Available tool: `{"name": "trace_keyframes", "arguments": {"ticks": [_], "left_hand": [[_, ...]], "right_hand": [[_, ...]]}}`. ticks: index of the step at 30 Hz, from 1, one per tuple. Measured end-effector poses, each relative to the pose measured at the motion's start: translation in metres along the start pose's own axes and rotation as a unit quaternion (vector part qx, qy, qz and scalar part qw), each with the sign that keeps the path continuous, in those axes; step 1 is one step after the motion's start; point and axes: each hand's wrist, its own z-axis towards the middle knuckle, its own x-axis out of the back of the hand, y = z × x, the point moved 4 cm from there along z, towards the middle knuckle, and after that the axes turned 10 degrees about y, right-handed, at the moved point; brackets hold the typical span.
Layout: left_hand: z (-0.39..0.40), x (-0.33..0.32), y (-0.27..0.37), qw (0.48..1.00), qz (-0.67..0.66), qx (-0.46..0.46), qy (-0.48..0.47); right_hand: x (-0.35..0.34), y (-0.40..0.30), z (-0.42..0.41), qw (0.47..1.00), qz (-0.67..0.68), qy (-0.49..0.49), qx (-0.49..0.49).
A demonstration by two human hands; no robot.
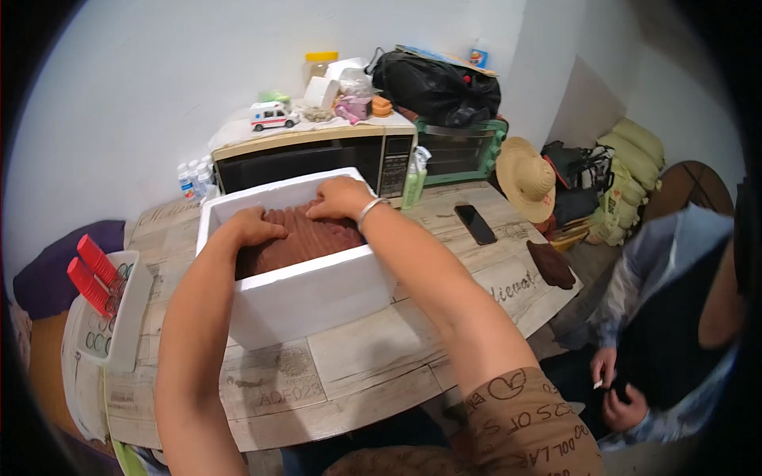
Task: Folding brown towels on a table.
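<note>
A white foam box (309,309) stands on the wood-patterned table before me. Inside it lies a mass of brown, pleated, cloth-like pieces (297,244), packed close together. My left hand (257,227) reaches over the box's left side and rests on the left part of the brown pieces, its thumb pointing right. At the far edge of the stack, my right hand (339,199) has its fingers bent down against the pieces; a silver bangle is on that wrist. Some fingertips of both hands are hidden, and I cannot tell how firmly they grip.
Behind the box stand a microwave oven (297,160) and a green spray bottle (414,181). A smartphone (475,224) and a flat brown piece (550,265) lie to the right. At left is a white tray (134,315) with glasses and red cups. Another person sits at the right.
</note>
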Motion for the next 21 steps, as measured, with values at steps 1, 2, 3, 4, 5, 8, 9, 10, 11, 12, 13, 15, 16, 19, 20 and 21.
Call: {"name": "trace_keyframes", "arguments": {"ticks": [1,2,3,4,5,8,9,10,11,12,13,15,16,19,20,21], "left_hand": [[0.000,0.000,0.002,1.000,-0.006,-0.003,-0.003],[-0.001,0.002,0.003,1.000,-0.012,-0.007,-0.006],[-0.001,0.002,0.004,1.000,-0.003,-0.003,-0.007],[-0.003,0.003,0.003,1.000,-0.002,0.005,-0.004],[-0.005,0.003,0.002,1.000,0.010,0.004,0.004],[-0.004,0.000,0.001,1.000,0.025,0.004,0.006],[-0.003,-0.002,0.002,1.000,0.027,-0.002,-0.002],[-0.002,-0.001,0.002,1.000,0.028,0.003,0.000],[-0.001,-0.002,0.003,0.999,0.037,0.000,-0.021],[0.000,-0.004,0.003,0.998,0.046,-0.004,-0.043],[0.001,-0.006,0.000,0.998,0.047,-0.001,-0.042],[0.001,-0.007,0.000,0.998,0.043,0.018,-0.030],[0.001,-0.008,0.002,0.998,0.043,0.018,-0.029],[-0.006,-0.006,0.010,0.997,0.046,0.058,-0.029],[-0.005,-0.006,0.008,0.996,0.063,0.049,-0.035],[-0.005,-0.006,0.006,0.995,0.080,0.040,-0.040]], "right_hand": [[0.000,0.002,0.000,1.000,0.003,0.016,0.007],[0.001,0.003,0.000,1.000,0.016,0.013,0.006],[0.001,0.002,-0.001,0.999,0.023,0.031,0.017],[0.001,0.001,-0.001,0.998,0.029,0.048,0.027],[0.001,-0.001,-0.001,0.998,0.033,0.046,0.034],[-0.002,0.000,0.000,0.999,0.031,0.028,0.018],[-0.002,0.001,0.000,0.999,0.033,0.033,0.011],[-0.002,0.003,0.000,0.999,0.035,0.039,0.003],[-0.002,0.002,0.000,0.999,0.031,0.042,0.005],[-0.002,0.000,0.000,0.999,0.033,0.041,0.008],[-0.002,-0.001,0.000,0.999,0.033,0.042,-0.002],[-0.002,-0.001,-0.002,0.998,0.033,0.044,-0.013],[-0.002,-0.001,-0.002,0.998,0.028,0.049,-0.007],[0.001,-0.001,-0.007,0.998,0.022,0.055,-0.004],[0.002,-0.003,-0.008,0.998,0.022,0.054,-0.003],[0.004,-0.006,-0.008,0.998,0.023,0.055,-0.002]]}}
